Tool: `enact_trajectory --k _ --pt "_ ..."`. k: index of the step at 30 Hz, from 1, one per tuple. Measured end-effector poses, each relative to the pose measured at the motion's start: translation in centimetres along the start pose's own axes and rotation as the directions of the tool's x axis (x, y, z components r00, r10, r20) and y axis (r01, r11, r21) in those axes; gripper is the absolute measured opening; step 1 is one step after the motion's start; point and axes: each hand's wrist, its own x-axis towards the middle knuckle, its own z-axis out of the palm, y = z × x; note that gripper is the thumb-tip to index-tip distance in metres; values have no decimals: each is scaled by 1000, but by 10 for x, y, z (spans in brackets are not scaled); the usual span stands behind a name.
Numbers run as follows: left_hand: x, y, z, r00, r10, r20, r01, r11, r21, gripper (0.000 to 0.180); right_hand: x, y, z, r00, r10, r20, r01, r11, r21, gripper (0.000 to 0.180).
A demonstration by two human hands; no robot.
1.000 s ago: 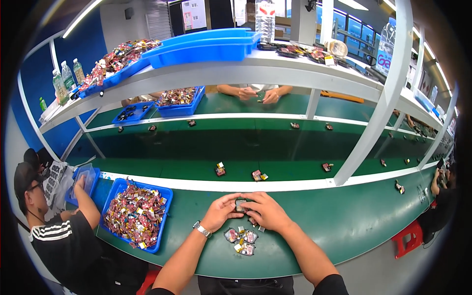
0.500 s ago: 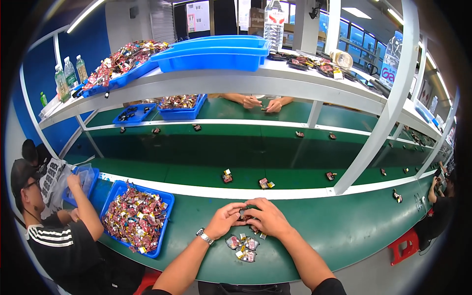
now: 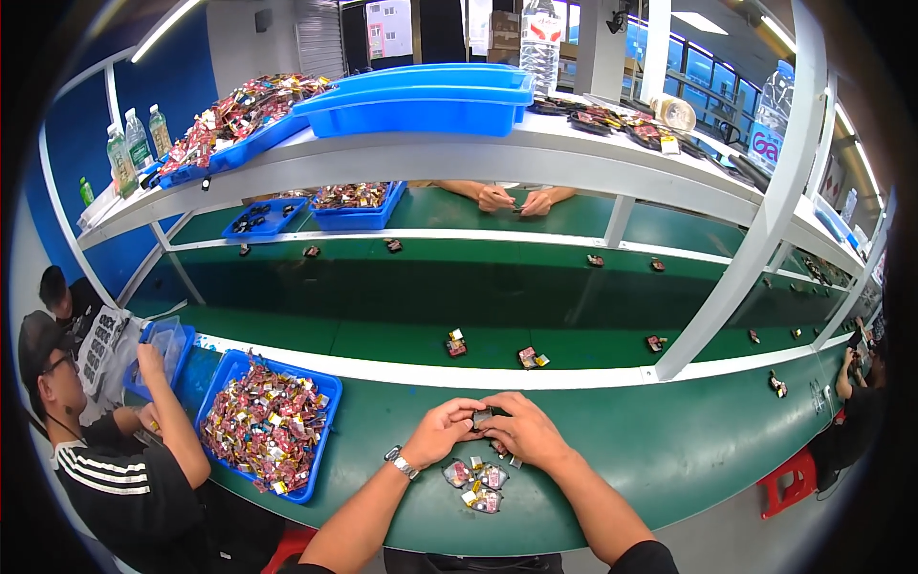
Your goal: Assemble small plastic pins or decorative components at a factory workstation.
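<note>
My left hand and my right hand meet over the green bench, fingers closed around a small dark flat part between them. Its exact kind is too small and too covered to make out. Beneath my right fingers, another small part is partly hidden. Nearer to me lies a small group of dark-framed parts with red, white and yellow pieces on them. A watch is on my left wrist.
To my left, a blue bin is heaped with similar small red parts. Beyond a white rail, a green conveyor belt carries spaced-out parts. A white post and overhead shelf stand ahead. A co-worker sits at left.
The parts on the belt have shifted a little to the right. The dark part between my fingers shows more of its flat greyish face. My hands stay almost in place.
</note>
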Motion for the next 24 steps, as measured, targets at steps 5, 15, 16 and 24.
enact_trajectory --k 5,15,16,24 --pt "-1 -3 -7 999 8 52 -5 998 -56 37 -1 -4 1 998 58 -23 -57 997 58 13" --pt "-4 0 -2 998 5 67 -1 999 -50 36 -8 -7 8 980 195 -30 -183 955 232 12" --pt "-4 -1 -3 998 3 68 0 999 -47 36 -8 -7 8 980 196 -32 -183 955 234 12" --pt "-1 0 -1 1000 4 8 -3 999 -50 31 -7 -6 6 975 206 -82 -175 943 283 12"
